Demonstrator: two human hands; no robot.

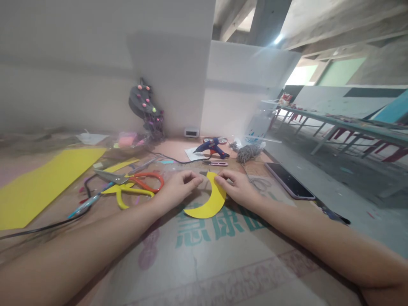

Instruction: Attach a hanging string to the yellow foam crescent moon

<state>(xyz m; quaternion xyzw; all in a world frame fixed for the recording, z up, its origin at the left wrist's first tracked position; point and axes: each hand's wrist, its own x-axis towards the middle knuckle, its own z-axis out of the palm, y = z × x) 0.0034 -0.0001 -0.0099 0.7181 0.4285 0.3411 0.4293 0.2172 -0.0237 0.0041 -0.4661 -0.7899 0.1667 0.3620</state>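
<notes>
While the right hand (237,187) pinches the upper tip of a yellow crescent (217,199) between thumb and fingers, the left hand (178,187) curls just beside its hollow side, thumb and forefinger close together; whether they grip anything I cannot tell. The crescent is over the middle of the table (174,146), its lower tip pointing toward the left edge. Cutting looks finished on this piece: its outline is whole, and the scissors (120,179) lie open among yellow scraps (123,165), with a larger yellow sheet (51,182) nearer the left edge. Its upward face is plain, so it appears shaped but not decorated. At the far edge, a dark curved piece (136,104) stands upright, bearing small coloured balls (144,105). Near that edge, the glue gun (215,147) lies unheld, with thread snips (215,163) just in front and grey yarn (249,153) toward the far right corner. A phone (289,180) lies along the right edge.
</notes>
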